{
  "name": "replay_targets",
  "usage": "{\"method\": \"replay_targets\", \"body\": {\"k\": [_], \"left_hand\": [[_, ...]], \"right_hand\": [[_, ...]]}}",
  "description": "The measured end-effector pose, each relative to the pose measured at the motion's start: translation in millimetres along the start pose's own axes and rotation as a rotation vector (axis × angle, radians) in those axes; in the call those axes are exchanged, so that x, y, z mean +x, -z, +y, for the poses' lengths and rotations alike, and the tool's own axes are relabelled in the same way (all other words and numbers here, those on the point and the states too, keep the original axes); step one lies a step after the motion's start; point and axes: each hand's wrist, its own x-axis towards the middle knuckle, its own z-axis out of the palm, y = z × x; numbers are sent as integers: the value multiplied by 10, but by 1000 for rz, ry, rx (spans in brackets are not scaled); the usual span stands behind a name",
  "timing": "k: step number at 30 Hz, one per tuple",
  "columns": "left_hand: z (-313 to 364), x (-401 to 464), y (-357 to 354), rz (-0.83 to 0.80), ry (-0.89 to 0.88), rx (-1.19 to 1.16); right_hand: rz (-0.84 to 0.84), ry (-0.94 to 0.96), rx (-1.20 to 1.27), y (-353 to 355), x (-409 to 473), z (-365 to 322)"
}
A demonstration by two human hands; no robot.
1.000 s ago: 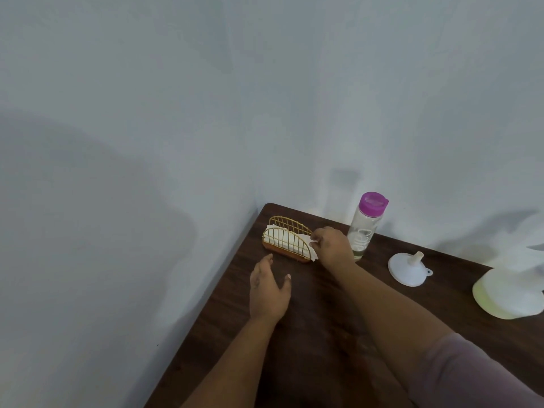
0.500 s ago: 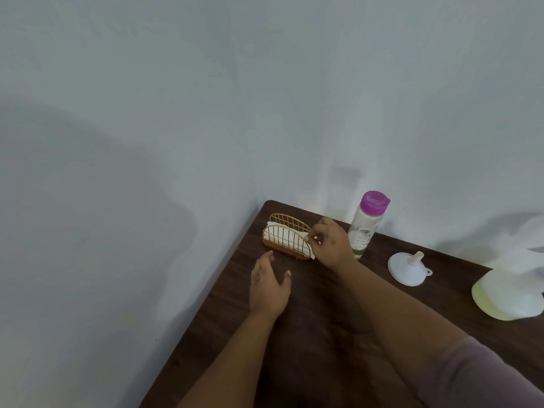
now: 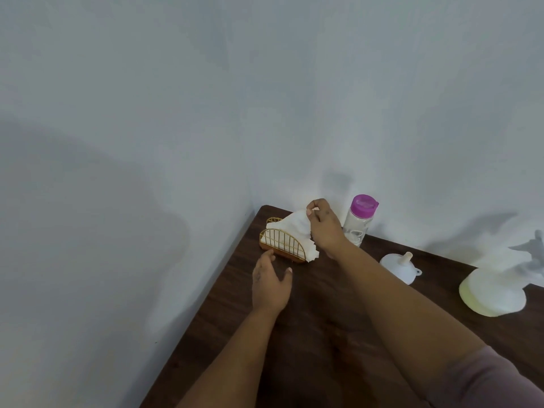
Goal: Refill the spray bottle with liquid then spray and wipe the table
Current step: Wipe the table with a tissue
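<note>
Fingers (image 3: 312,209) of right hand (image 3: 326,228) pinch napkin (image 3: 295,225) above holder (image 3: 281,245).

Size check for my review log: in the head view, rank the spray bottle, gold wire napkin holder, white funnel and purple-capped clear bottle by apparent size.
1. Translucent white spray bottle, partly cropped and nearer.
2. Gold wire napkin holder.
3. Purple-capped clear bottle and white plastic funnel: too alike to rank.

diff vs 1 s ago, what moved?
The right hand, pinching a white napkin, has risen and drawn it up, partly out of the gold wire holder. The left hand stays open beside the holder. The bottle, funnel and spray bottle are unmoved.
</note>
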Motion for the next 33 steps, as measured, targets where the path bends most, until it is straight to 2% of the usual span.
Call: {"method": "replay_targets", "body": {"k": [2,4,7,9,10,15,17,18,20,23,24,25,28,29,31,32,33], "left_hand": [[68,3,4,16,32,-70],[226,-12,36,-1,150,-238],[526,-99,123,-133,415,-797],[649,-171,157,-185,462,-1071],[677,-233,160,-200,447,-1102],[768,-659,-53,-223,444,-872],[821,-918,-220,-368,438,-786],[842,-1073,-317,-461,422,-729],[870,-1387,-522,-606,391,-654],[818,-1809,-804,-682,340,-562],[781,-1922,-840,-705,288,-497],[714,-2005,-860,-715,171,-359],[304,-2073,-826,-599,-386,311],[165,-2070,-778,-533,-489,435],[-112,-2062,-648,-421,-508,520],[-239,-2060,-552,-364,-471,535],[-384,-2055,-484,-326,-437,556]], "right_hand": [[-31,-35,182,78,-55,-96],[-99,-71,407,168,-150,-193],[-177,-141,622,303,-453,-287],[-185,-213,630,398,-745,-254],[-176,-248,606,442,-915,-200],[-117,-431,569,801,-1706,197],[-126,-461,517,946,-1984,357],[-93,-463,413,1009,-2121,456],[48,-454,268,1141,-2392,641],[237,-439,458,1407,-2802,954],[304,-449,410,1500,-2931,1066],[353,-466,256,1584,-3055,1228],[263,-552,-413,1733,-3423,1644],[270,-549,-501,1730,-3515,1767],[408,-494,-438,1657,-3611,1837],[437,-449,-423,1601,-3636,1839],[397,-421,-444,1532,-3654,1856]]}}
